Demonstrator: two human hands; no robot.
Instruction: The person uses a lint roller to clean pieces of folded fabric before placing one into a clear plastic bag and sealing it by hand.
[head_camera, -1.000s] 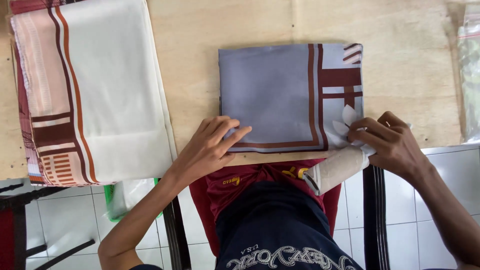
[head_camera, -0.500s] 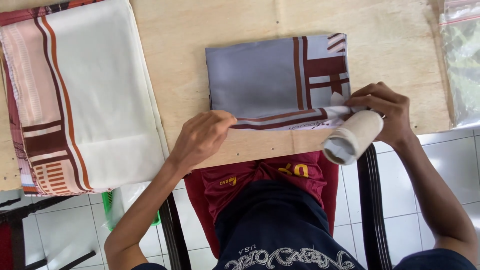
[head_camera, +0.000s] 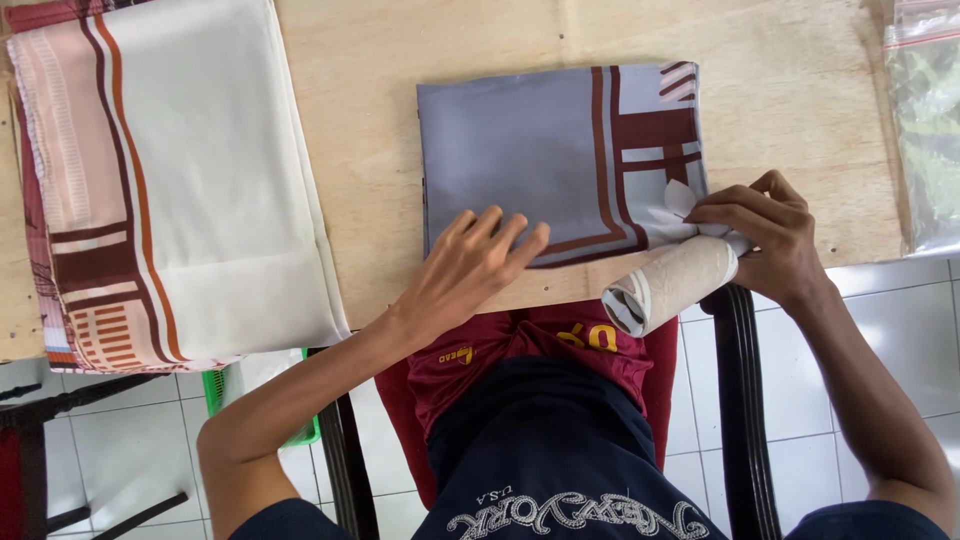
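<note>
Since the earlier frame, the near edge of the folded grey cloth (head_camera: 530, 150), which had been lifted and turned back, lay flat again, and the left hand (head_camera: 470, 270) had gone from pinching that edge to resting on it. The left grip was released: fingers spread and flat, pressing the cloth's near left portion onto the desk (head_camera: 380, 130). The right hand (head_camera: 770, 235) sat at the cloth's near right corner, its grip clenched around a cardboard roll (head_camera: 665, 285) and the white paper leaf shapes (head_camera: 680, 205) at that corner. The roll projected off the desk edge toward the person's lap, tilted, its open end facing the camera. The cloth, grey with dark red and brown border stripes, lay between the two hands, touching both. A larger folded cream cloth with brown stripes (head_camera: 200, 170) lay well apart at the left. A clear plastic bag (head_camera: 925, 130) lay at the desk's right edge.
</note>
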